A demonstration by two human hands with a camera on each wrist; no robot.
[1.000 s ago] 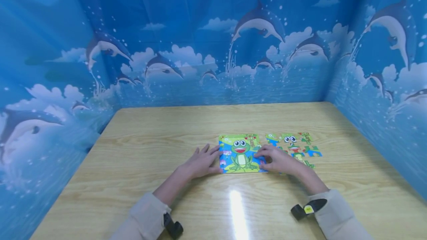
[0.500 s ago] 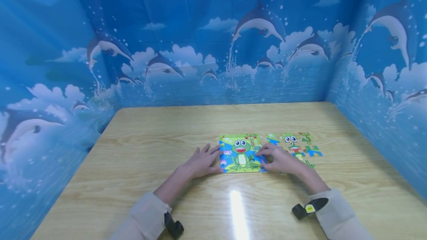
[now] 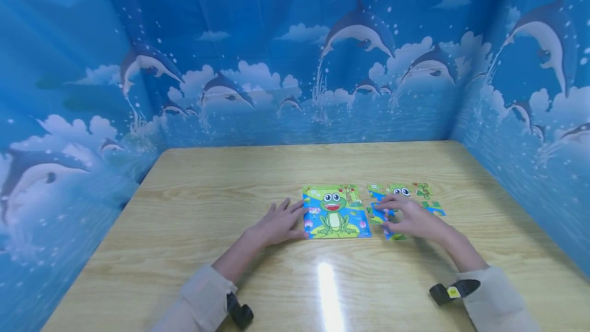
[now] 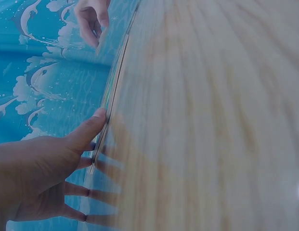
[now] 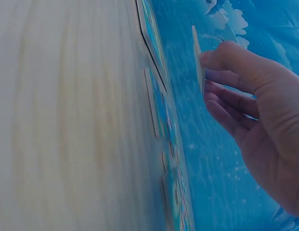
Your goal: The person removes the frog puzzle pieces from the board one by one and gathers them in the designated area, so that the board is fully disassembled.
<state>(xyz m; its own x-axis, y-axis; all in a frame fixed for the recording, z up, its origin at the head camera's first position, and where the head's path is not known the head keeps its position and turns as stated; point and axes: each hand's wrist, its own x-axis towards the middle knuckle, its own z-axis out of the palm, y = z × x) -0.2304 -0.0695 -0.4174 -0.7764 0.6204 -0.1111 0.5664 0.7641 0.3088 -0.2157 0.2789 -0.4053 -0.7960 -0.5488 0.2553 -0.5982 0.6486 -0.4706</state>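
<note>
A square frog puzzle board (image 3: 334, 214) lies flat on the table, showing a green frog on blue and green. At its left edge rests my left hand (image 3: 276, 224), fingers spread and fairly straight. In the left wrist view the thumb (image 4: 94, 127) touches the board's edge. My right hand (image 3: 412, 219) is raised over the loose puzzle pieces (image 3: 421, 188) to the right of the board. It pinches a thin puzzle piece (image 5: 199, 67) between thumb and fingers, clear of the table in the right wrist view. The hand covers several loose pieces in the head view.
The wooden table (image 3: 221, 178) extends around the board on all sides. Blue dolphin-print curtains (image 3: 276, 40) stand behind the table and at both sides. A bright light reflection (image 3: 329, 296) lies near the front of the table.
My right hand has moved from the board's right edge to the right, over the loose pieces, carrying a puzzle piece. The board's right side is now uncovered. The left hand has stayed put.
</note>
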